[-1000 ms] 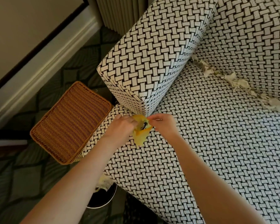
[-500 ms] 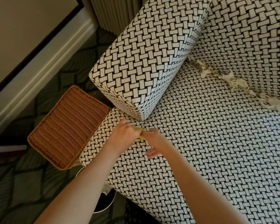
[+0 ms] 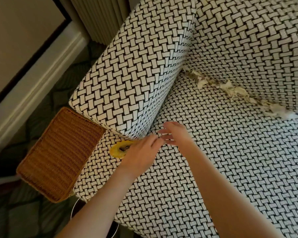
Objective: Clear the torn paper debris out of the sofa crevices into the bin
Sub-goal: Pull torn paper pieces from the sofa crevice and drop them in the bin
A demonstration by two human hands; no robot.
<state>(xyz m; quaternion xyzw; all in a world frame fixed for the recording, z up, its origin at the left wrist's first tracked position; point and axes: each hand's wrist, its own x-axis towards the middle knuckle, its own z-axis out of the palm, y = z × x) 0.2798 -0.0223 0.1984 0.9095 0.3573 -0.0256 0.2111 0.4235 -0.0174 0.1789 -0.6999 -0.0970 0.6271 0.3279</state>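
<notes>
Head view: left hand (image 3: 141,155) and right hand (image 3: 176,133) are held above the sofa (image 3: 230,160), fingers (image 3: 163,130) uncurled. Torn paper (image 3: 234,89) is lodged in the crevice (image 3: 213,83).

Bare left forearm (image 3: 100,208) and bare right forearm (image 3: 222,194), uncovered from the lower edge of the view up to the wrists. Smooth outlines, narrowing toward the wrists. Left grip (image 3: 141,155) and right grip (image 3: 175,133) likewise bare, with slim fingers, slightly blurred. Nails too soft to make out.
</notes>
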